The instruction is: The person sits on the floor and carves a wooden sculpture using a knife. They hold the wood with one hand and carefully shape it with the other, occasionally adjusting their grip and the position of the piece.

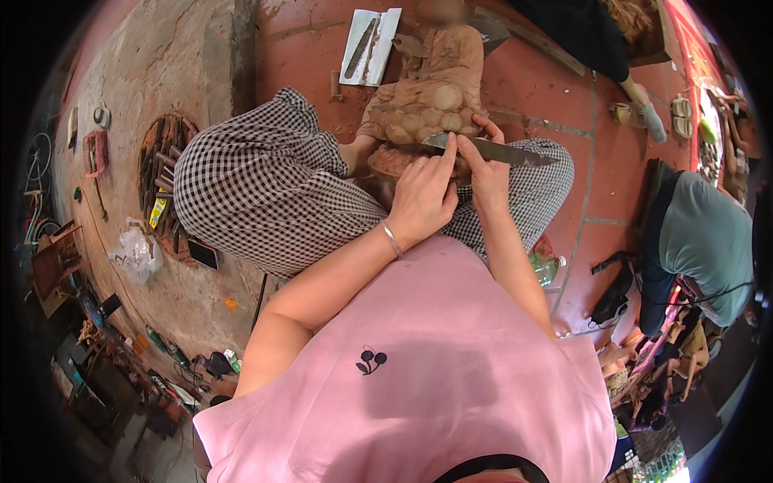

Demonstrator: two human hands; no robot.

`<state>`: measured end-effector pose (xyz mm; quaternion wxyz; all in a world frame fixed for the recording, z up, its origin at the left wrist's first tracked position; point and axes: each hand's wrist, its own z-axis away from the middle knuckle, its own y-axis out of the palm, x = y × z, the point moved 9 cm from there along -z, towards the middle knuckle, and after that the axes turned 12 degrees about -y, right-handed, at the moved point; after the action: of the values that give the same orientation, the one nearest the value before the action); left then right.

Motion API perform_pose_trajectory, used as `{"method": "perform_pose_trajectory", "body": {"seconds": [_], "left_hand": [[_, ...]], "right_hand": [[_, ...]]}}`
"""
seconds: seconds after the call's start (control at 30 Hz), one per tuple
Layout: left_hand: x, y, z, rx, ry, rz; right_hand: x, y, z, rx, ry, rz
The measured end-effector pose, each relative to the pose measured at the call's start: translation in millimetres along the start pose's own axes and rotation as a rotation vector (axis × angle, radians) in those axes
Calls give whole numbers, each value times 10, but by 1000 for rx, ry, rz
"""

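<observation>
Much of the scene is filled by a red tiled floor (612, 193), bordered on the left by a worn, grey-brown surface (185, 72). A pink shirt (435, 314) is seen at the near side, with checked trousers (258, 169) spread beyond it. At the right, a person in a grey-green shirt (704, 249) is seen. Between the knees, just beyond the hands, a carved brown figure (431, 97) is placed, its near part covered with rounded forms. Both hands are brought together at its near edge. On the far floor, a dark pointed blade (359, 50) is laid on a white sheet (385, 60). A flat, dark metal tool (515, 153) is grasped between the thumb and fingers of the right hand (487, 177); its left end is touched by outstretched fingers of the left hand (423, 193). A silvery bracelet (391, 239) is worn on the left wrist.
</observation>
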<state>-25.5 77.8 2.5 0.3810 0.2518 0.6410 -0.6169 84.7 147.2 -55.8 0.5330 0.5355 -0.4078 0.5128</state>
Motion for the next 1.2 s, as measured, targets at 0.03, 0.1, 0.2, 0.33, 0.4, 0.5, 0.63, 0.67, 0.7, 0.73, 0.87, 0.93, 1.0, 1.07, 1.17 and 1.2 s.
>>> {"method": "perform_pose_trajectory", "body": {"seconds": [0.03,0.1,0.2,0.33,0.4,0.5,0.63,0.67,0.7,0.73,0.87,0.93,1.0,1.07,1.17,1.2], "left_hand": [[-12,18,-5,24,-3,-33],[-22,55,-15,70,-5,-129],[-66,102,-25,102,15,-238],[-65,7,15,5,44,-142],[-36,0,23,-24,41,-96],[-10,47,-20,0,23,-128],[-70,58,-43,32,28,-213],[-68,51,-57,27,25,-217],[-91,21,-54,9,39,-196],[-106,-12,-27,-5,48,-179],[-46,-48,-10,-74,16,-42],[-32,-8,-27,-36,12,-105],[-33,29,-53,-10,18,-156],[-52,54,-71,1,37,-197],[-55,13,-34,-8,22,-179],[-62,-3,-51,-18,20,-154]], "right_hand": [[-11,-29,-16,13,-8,0],[45,-92,-60,107,-70,167],[-56,-195,-97,180,-107,208],[41,-48,3,88,55,-44],[54,-30,-46,28,0,68],[21,-61,-92,4,71,19],[-35,-138,-156,135,67,61],[-34,-146,-150,115,75,28],[-20,-141,-124,97,84,-5],[-17,-112,-91,78,99,-43],[53,-33,-61,-10,80,-17],[4,-37,-85,-18,67,23],[-14,-93,-150,23,90,53],[8,-115,-167,79,116,114],[42,-67,-130,26,148,0],[84,-37,-153,5,140,-9]]}}
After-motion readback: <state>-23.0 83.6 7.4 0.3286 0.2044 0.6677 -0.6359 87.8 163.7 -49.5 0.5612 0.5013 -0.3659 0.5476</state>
